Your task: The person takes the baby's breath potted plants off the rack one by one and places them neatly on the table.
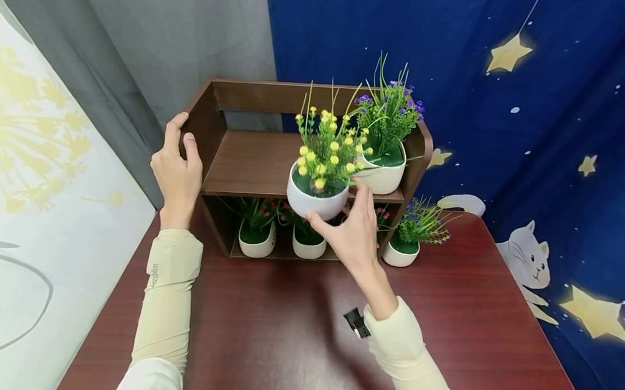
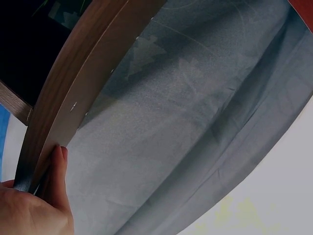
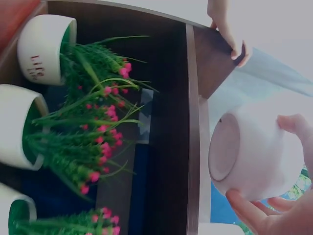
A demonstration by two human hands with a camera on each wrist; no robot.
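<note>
Pinching a round white pot with yellow flowers (image 1: pixel 317 205) in my right hand (image 1: pixel 349 236), mid-air before the two-tier brown wood-grain shelf (image 1: pixel 251 164). Risks: its smooth wall could slip, or it snags the white pot with purple flowers (image 1: pixel 386 179) (greenery overlaps from above). My left hand (image 1: pixel 176 170) pinches the side panel (image 1: pixel 205 135); tugging could shift everything.

White yellow-flowered pot (image 1: pixel 317 204), near upright, held in right hand (image 1: pixel 353 236). Brown shelf (image 1: pixel 254 164) upright behind; left hand (image 1: pixel 179 170) grips side panel.
</note>
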